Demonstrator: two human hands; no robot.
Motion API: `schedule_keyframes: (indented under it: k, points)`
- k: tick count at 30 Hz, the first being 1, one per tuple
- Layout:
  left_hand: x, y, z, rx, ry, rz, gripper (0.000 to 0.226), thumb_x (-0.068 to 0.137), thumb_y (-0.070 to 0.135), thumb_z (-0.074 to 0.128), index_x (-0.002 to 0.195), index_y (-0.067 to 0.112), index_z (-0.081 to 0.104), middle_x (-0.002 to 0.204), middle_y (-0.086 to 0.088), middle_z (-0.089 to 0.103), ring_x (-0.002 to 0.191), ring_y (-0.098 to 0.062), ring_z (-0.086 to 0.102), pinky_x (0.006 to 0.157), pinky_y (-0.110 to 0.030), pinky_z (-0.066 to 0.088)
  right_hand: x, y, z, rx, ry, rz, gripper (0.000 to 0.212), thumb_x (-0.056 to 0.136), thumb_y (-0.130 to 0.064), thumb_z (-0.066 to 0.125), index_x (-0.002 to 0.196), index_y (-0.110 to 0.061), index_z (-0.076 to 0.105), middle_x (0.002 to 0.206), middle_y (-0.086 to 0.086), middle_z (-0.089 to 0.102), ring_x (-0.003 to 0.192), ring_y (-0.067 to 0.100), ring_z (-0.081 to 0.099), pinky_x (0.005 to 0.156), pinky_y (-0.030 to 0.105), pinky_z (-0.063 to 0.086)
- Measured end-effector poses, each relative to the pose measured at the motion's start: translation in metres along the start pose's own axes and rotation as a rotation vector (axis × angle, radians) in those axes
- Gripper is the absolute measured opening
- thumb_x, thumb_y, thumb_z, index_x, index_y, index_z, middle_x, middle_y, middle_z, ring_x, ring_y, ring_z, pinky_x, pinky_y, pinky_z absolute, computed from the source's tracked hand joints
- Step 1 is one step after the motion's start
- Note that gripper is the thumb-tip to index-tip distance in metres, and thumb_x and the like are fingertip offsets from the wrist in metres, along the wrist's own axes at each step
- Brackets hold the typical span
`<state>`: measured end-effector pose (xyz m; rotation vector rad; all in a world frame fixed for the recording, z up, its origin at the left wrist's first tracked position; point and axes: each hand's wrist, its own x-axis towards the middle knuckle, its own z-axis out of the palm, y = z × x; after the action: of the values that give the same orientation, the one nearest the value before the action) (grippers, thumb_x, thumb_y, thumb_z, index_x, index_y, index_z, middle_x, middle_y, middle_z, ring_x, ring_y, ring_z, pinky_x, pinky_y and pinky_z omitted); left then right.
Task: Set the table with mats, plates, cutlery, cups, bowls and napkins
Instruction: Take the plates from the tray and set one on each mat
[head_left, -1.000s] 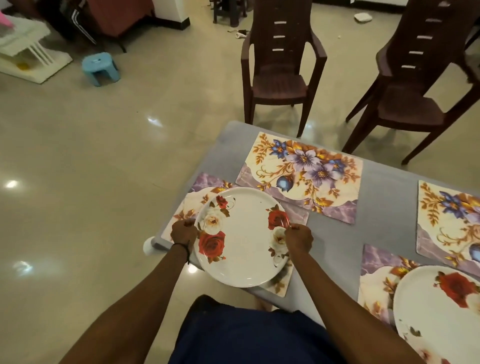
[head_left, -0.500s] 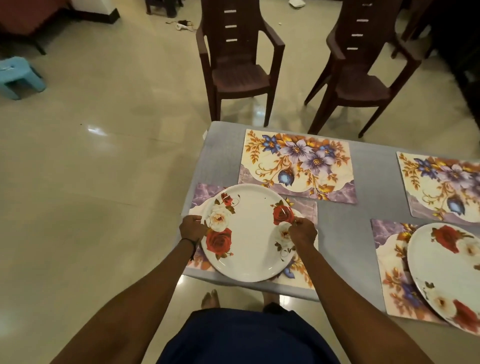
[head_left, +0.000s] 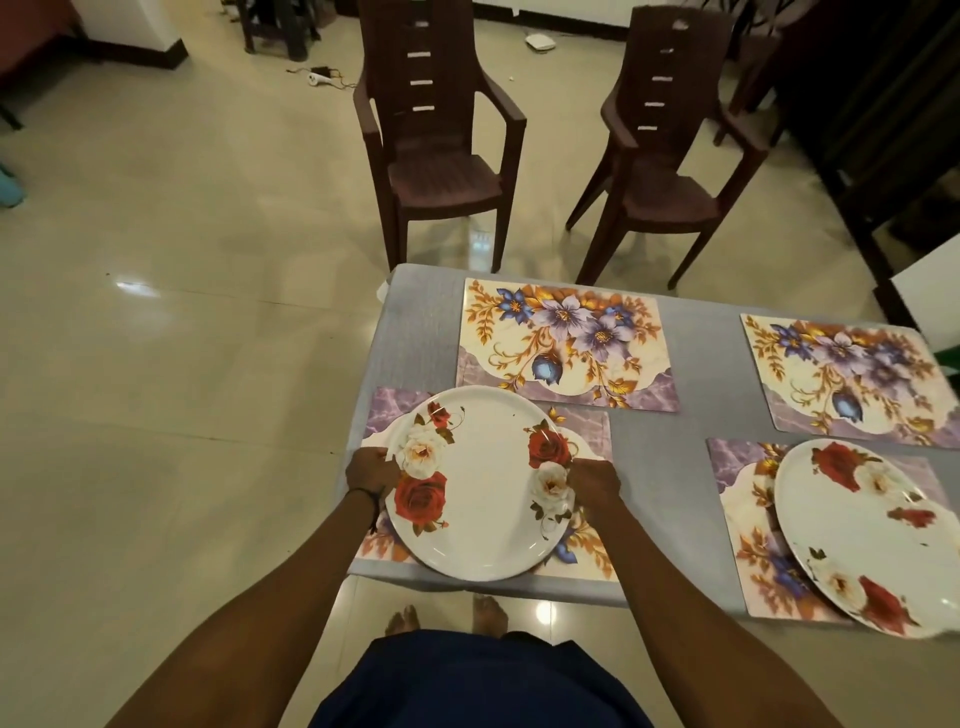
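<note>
I keep both hands, left (head_left: 370, 470) and right (head_left: 595, 480), clamped on the plate (head_left: 480, 483) rim to centre it on the mat (head_left: 592, 441).

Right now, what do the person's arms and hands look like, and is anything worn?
Both forearms are bare, with no sleeves in view. A thin dark band circles the wrist of the left hand; the right hand wears nothing visible. No gloves.

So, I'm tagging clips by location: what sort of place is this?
Most likely a home dining area: a cloth-covered table with floral mats, a rose-patterned plate on one, and two brown plastic armchairs on a glossy tiled floor.
</note>
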<state>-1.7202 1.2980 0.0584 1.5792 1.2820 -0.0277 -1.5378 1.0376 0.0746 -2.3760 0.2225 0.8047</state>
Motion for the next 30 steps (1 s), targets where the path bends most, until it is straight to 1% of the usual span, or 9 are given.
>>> schedule_keyframes:
  k: [3,5,8,11,13,15,17,26,30]
  points:
    - [-0.002,0.003,0.002,0.028,0.011,-0.021,0.045,0.054,0.023,0.061,0.091,0.003,0.077,0.09,-0.02,0.074,0.089,-0.037,0.068,0.083,-0.048,0.057,0.003,-0.002,0.0,0.1,0.048,0.041,0.017,0.095,-0.014,0.056,0.079,-0.012,0.063,0.078,0.002,0.063,0.076,0.019,0.061,0.057,0.021,0.041]
    - [-0.012,0.009,0.002,0.049,0.028,-0.023,0.034,0.064,0.019,0.069,0.092,0.003,0.076,0.091,-0.02,0.073,0.089,-0.037,0.069,0.083,-0.048,0.056,0.003,-0.001,0.002,0.058,0.034,0.019,0.024,0.09,-0.012,0.061,0.067,-0.015,0.057,0.073,0.004,0.061,0.066,0.015,0.055,0.063,0.026,0.045]
    - [-0.017,0.008,0.002,0.031,0.045,-0.042,0.041,0.059,0.026,0.068,0.094,0.005,0.076,0.094,-0.019,0.073,0.091,-0.036,0.068,0.085,-0.046,0.056,0.009,0.005,0.005,0.106,0.012,0.063,0.022,0.088,-0.011,0.062,0.067,-0.017,0.056,0.08,0.009,0.065,0.075,0.02,0.06,0.071,0.033,0.052]
    - [-0.012,-0.005,0.006,0.045,0.04,-0.052,0.033,0.064,0.022,0.073,0.094,0.008,0.077,0.097,-0.017,0.074,0.095,-0.035,0.068,0.087,-0.046,0.056,0.011,0.009,0.009,0.176,0.011,0.101,0.016,0.089,-0.011,0.061,0.073,-0.014,0.058,0.093,0.011,0.067,0.078,0.02,0.059,0.075,0.034,0.052]
    - [-0.013,-0.005,0.005,0.04,0.049,-0.06,0.033,0.066,0.021,0.074,0.096,0.008,0.077,0.099,-0.016,0.074,0.096,-0.035,0.068,0.088,-0.046,0.055,0.01,0.005,0.013,0.198,-0.012,0.086,0.007,0.091,-0.012,0.059,0.093,-0.012,0.066,0.107,0.011,0.068,0.086,0.021,0.06,0.08,0.033,0.052]
    - [-0.011,-0.006,0.006,0.063,0.055,-0.057,0.026,0.072,0.016,0.073,0.095,0.005,0.076,0.098,-0.018,0.073,0.096,-0.036,0.067,0.086,-0.044,0.055,0.007,0.002,0.016,0.214,-0.024,0.052,0.031,0.093,-0.018,0.059,0.124,-0.014,0.061,0.125,0.009,0.064,0.108,0.027,0.06,0.094,0.038,0.051]
    - [-0.012,-0.004,0.005,0.083,0.061,-0.034,0.031,0.065,0.022,0.066,0.088,0.004,0.077,0.091,-0.019,0.073,0.091,-0.037,0.067,0.081,-0.044,0.056,0.002,-0.003,0.017,0.189,-0.035,0.014,0.045,0.092,-0.021,0.062,0.135,-0.016,0.052,0.133,0.009,0.06,0.119,0.031,0.057,0.1,0.041,0.048]
    - [-0.01,-0.005,0.0,0.014,0.067,-0.049,0.049,0.052,0.023,0.058,0.094,0.003,0.076,0.093,-0.019,0.073,0.091,-0.037,0.068,0.085,-0.044,0.056,-0.008,0.0,0.023,0.173,-0.049,-0.004,0.037,0.091,-0.018,0.056,0.128,-0.018,0.06,0.121,0.008,0.068,0.107,0.029,0.063,0.095,0.044,0.053]
    - [-0.014,-0.005,-0.001,0.017,0.112,-0.039,0.035,0.063,0.017,0.066,0.094,0.003,0.075,0.092,-0.02,0.073,0.09,-0.039,0.068,0.084,-0.047,0.057,-0.017,-0.007,0.024,0.171,-0.021,-0.03,0.037,0.096,-0.018,0.052,0.133,-0.016,0.059,0.125,0.008,0.066,0.112,0.03,0.062,0.098,0.041,0.052]
